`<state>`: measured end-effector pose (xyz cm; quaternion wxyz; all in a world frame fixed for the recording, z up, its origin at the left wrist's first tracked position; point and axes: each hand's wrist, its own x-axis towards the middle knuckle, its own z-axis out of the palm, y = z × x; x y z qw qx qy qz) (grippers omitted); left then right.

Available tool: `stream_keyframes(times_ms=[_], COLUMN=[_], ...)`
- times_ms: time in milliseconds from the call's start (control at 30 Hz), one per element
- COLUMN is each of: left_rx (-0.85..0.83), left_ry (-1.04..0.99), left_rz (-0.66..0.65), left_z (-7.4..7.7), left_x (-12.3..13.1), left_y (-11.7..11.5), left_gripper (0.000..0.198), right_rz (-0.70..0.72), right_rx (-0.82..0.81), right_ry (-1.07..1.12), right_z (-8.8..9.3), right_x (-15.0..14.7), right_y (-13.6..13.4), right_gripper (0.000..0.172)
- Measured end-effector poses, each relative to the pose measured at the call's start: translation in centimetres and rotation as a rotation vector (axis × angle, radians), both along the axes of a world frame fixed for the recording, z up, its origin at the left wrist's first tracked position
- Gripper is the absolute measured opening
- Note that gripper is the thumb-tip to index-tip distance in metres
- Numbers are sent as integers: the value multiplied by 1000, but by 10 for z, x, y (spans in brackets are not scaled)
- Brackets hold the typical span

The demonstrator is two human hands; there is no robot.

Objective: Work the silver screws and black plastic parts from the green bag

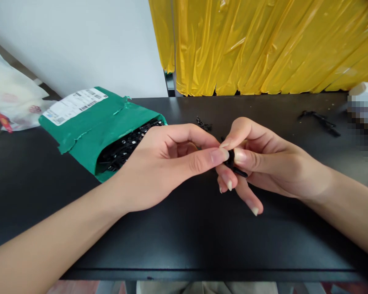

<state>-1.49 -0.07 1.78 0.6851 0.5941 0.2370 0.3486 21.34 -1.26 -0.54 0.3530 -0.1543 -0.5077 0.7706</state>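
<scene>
Both hands meet above the middle of the black table (pixel 184 232). Between them is a small black plastic piece (pixel 233 161), mostly hidden by fingers. My left hand (pixel 168 163) pinches it with thumb and forefinger from the left. My right hand (pixel 257 163) grips it from the right, thumb on top and fingers curled beneath. Left of my left hand lies a torn green mailer bag (pixel 88 126) with a white shipping label (pixel 76 104). Its open mouth shows several black parts (pixel 125 147) inside.
More small black bits (pixel 204 123) lie on the table behind the hands, and another black piece (pixel 319 119) at the back right. Yellow plastic sheeting (pixel 263 45) hangs behind the table. A white plastic bag (pixel 9 94) sits at far left; the table's front edge (pixel 202 271) is near me.
</scene>
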Motion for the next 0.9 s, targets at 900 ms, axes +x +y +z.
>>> stream_keyframes(times_ms=[900], left_rx=[50], left_ry=[25], left_rz=[-4], left_z=[-2], left_x=[0], left_y=[0], left_gripper=[12], right_rz=[0], right_rx=[66], right_ry=[-14], right_z=[-4], right_x=[3], right_y=[0], right_gripper=[6])
